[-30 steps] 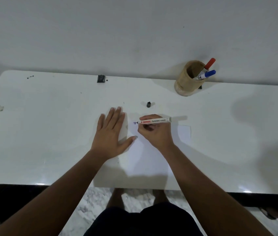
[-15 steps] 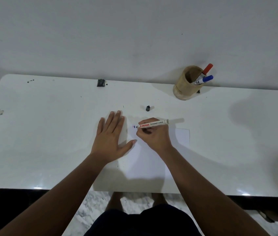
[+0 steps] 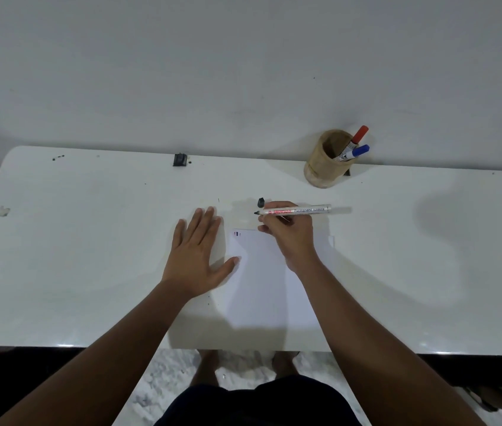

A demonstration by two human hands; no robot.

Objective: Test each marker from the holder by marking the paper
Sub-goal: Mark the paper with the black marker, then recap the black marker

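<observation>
Head camera looks down on a white desk point(image 3: 90, 256) set against a pale wall. Right of centre, the right hand point(image 3: 289, 232) is closed around a white permanent marker point(image 3: 297, 210), pinching its barrel near the uncapped black tip. That marker lies almost level across the frame, tip pointing left, just above the top edge of the paper point(image 3: 262, 287). A small black cap point(image 3: 260, 202) stands on the desk just above the tip.

The paper lies at the centre of the frame, reaching toward the near edge of the desk, and a few short marks point(image 3: 237, 233) sit in its upper left corner. Left of the sheet, the left hand point(image 3: 196, 256) rests flat and open, palm down, holding nothing, with the thumb tip touching the paper's left edge.

In the upper right, a tan cylindrical holder point(image 3: 325, 167) stands near the wall, leaning a red-capped marker point(image 3: 358, 136) and a blue-capped marker point(image 3: 356, 152) out to its right. A small dark object point(image 3: 179, 159) sits at the far edge of the desk, upper centre.
</observation>
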